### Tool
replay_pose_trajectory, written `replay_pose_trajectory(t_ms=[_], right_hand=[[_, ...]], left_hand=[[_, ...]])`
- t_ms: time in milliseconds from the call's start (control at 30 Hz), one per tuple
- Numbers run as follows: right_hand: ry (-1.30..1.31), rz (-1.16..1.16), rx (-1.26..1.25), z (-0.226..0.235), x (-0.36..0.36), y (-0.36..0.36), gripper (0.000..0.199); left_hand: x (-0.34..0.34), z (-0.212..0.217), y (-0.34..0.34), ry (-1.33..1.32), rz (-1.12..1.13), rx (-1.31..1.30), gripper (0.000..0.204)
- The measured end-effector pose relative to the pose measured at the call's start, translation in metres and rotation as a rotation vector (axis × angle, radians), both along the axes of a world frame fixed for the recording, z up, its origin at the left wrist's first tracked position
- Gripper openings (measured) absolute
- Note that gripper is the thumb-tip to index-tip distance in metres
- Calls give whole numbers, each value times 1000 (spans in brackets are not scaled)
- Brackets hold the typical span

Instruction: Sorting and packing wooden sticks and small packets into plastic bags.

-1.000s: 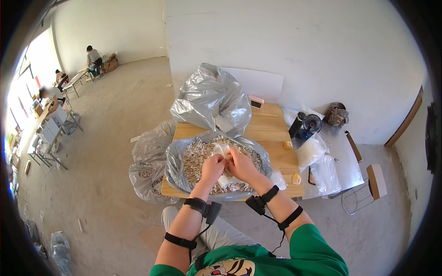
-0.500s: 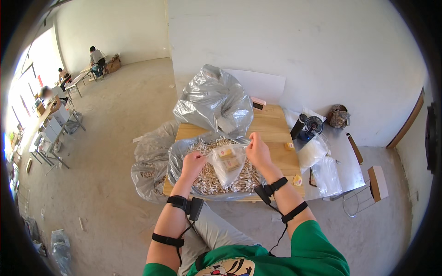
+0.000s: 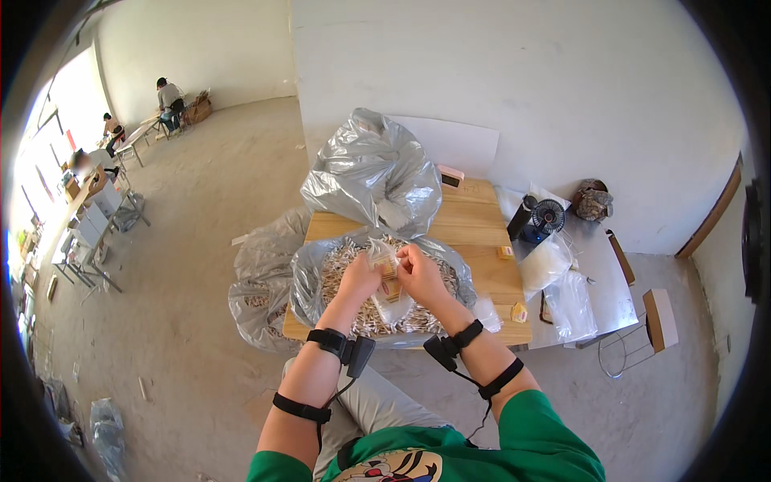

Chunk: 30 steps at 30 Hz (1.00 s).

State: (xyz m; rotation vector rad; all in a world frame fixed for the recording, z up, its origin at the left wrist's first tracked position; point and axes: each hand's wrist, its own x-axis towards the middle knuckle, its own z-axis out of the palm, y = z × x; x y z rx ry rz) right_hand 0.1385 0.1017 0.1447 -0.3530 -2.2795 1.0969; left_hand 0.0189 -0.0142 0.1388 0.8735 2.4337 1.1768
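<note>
A clear plastic bag (image 3: 392, 307) with small yellow-tan packs inside is between my hands, above a heap of cotton swabs (image 3: 344, 309). My left hand (image 3: 361, 279) grips its left side with closed fingers. At its upper right, the fingers of my right hand (image 3: 421, 275) are pinched together on the plastic. The fingers partly cover the packs. The swabs lie in an open grey plastic sack (image 3: 305, 277) on the wooden table (image 3: 474, 215).
Behind the swabs stands a large grey plastic sack (image 3: 369, 173). Small yellow packs (image 3: 519, 312) and a clear bag (image 3: 487, 315) lie on the right. A side table (image 3: 609, 297) holds a black fan (image 3: 548, 215) and plastic bags (image 3: 572, 305). Another sack (image 3: 261, 309) sits left.
My hands have come closer together, and the bag that was stretched wide between them is now bunched. The right hand moved left and slightly down, uncovering a clear bag at the table's right.
</note>
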Motion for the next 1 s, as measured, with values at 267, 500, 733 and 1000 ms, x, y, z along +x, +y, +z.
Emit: replay_pose_trajectory(t_ms=[267,500,733,1000], right_hand=[[86,-112,-535,-64,30,42,19],[-1,-51,-906,-110,35,40,40],[72,378,-1641,-78,34,40,53],[222,-12,-1211,-62,16,77,54]], left_hand=[[-18,-22,-43,-853,15,612,24],[-19,7,-70,-1027,-149,863,36],[-29,-15,-59,-1159,-250,953,38],[-52,-68,-49,-1077,132,865,29]])
